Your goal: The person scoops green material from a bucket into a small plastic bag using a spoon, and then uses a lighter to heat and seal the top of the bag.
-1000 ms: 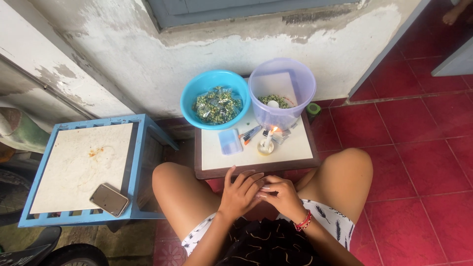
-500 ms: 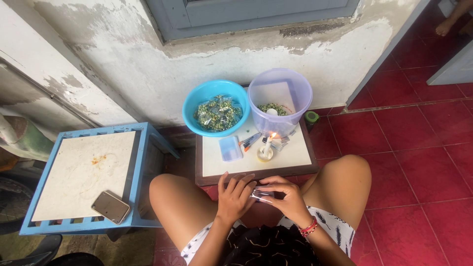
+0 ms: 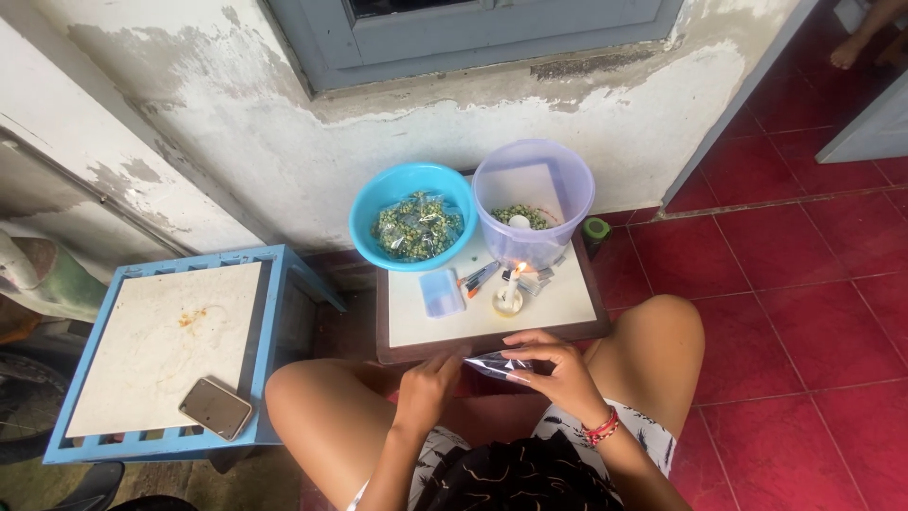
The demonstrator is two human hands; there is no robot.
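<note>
Both grips, left hand [image 3: 427,386] and right hand [image 3: 558,371], clamp a clear bag [image 3: 499,363] at the board's [image 3: 492,317] near edge.

A single head-worn camera looked steeply down from above the seated person, facing a peeling wall [image 3: 189,114] that filled the upper part of the frame. The low table [image 3: 492,317] sat at centre, close below the lens, with the person's left hand [image 3: 427,386] and right hand [image 3: 560,371] at lower centre. Red floor tiles [image 3: 804,284] ran along the right side of the frame.
</note>
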